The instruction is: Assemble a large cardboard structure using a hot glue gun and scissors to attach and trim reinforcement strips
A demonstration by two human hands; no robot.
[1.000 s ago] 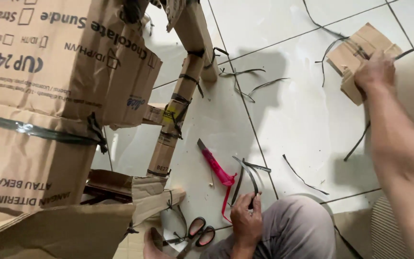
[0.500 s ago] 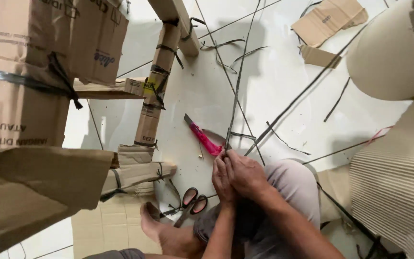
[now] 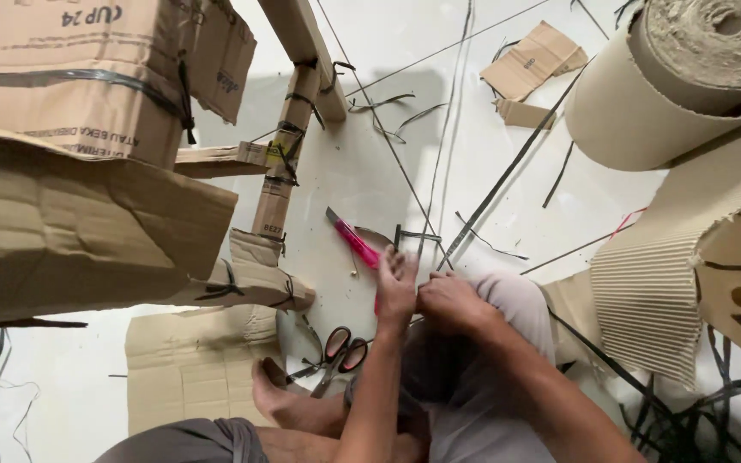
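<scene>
Mid-frame, the left hand (image 3: pixel 396 287) and right hand (image 3: pixel 446 302) meet over the knee, fingers seemingly pinching a thin black strap (image 3: pixel 436 159) that runs taut toward the top edge; a pink cutter (image 3: pixel 355 242) lies beside them on the floor (image 3: pixel 370 171).

Left hand (image 3: pixel 396 287): fingertips blurred, grip unclear.
Right hand (image 3: pixel 449 302): fingers tucked behind left hand, hold unreadable.
Pink cutter (image 3: pixel 355 243): lower end hidden under hands.
Corrugated roll (image 3: pixel 688 77): cut off at 1 o'clock edge.
Scissors (image 3: pixel 336 351): blades partly hidden by foot.
</scene>
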